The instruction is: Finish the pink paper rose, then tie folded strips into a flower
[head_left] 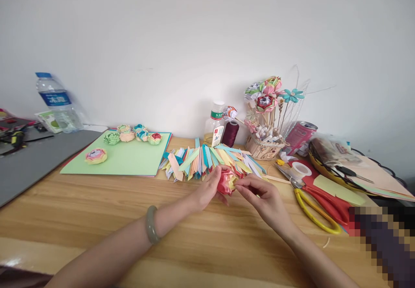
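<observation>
A pink and yellow paper flower (226, 181) is held above the wooden table by my left hand (210, 188), whose fingers wrap round its left side. My right hand (261, 193) pinches at the yellow petals on the flower's right edge with thumb and forefinger. Just behind both hands lies a wide heap of folded paper strips (191, 163) in many colours. Several finished paper flowers (127, 136) sit on a light green sheet of paper (129, 160) to the left, with a pink and yellow one (96, 155) nearer its front edge.
Yellow-handled scissors (316, 216) and a roll of white tape (301, 170) lie at the right. Behind the strips stand a glue bottle (216, 134), a purple thread spool (230, 134) and a basket (264, 148) of paper flowers. A water bottle (56, 100) stands far left.
</observation>
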Action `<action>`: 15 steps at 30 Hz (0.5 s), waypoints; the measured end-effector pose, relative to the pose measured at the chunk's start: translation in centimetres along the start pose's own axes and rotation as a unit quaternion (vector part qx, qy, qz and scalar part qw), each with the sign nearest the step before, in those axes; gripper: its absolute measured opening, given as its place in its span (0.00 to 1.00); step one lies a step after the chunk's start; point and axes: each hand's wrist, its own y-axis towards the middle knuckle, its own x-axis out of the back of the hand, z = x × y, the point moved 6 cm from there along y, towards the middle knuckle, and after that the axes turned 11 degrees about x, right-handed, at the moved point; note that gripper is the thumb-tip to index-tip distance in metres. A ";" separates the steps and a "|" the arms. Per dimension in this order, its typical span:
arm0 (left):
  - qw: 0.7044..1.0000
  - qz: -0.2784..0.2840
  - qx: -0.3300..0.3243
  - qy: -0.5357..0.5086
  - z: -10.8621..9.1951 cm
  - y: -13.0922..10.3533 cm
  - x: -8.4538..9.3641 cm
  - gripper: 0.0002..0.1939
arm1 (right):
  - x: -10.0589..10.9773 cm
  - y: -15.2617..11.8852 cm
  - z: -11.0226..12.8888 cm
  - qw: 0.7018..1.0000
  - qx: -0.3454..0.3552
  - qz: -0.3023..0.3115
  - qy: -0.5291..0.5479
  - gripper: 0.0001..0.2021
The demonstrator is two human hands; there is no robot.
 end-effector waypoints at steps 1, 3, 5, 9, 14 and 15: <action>1.000 -0.003 -0.011 0.024 -0.1 -0.1 -0.1 0.26 | -0.1 0.1 -0.1 1.000 0.001 0.009 0.002 0.11; 0.997 -0.014 -0.032 0.075 -0.4 -0.3 -0.1 0.25 | -0.4 0.1 -0.2 1.000 0.002 0.025 0.009 0.11; 0.991 -0.031 -0.051 0.121 -0.6 -0.5 -0.1 0.24 | -0.5 0.0 -0.4 1.000 0.008 0.023 0.009 0.10; 0.974 -0.067 -0.103 0.190 -1.4 -1.0 -0.2 0.23 | -0.3 -0.5 -0.2 0.999 0.030 -0.008 -0.042 0.10; 0.954 -0.086 -0.157 0.241 -1.9 -1.3 -0.5 0.21 | -0.4 -0.4 -0.4 1.000 -0.019 -0.021 0.005 0.10; 0.950 -0.090 -0.163 0.249 -1.9 -1.3 -0.4 0.21 | -0.5 -0.4 -0.7 0.998 -0.048 -0.020 0.044 0.10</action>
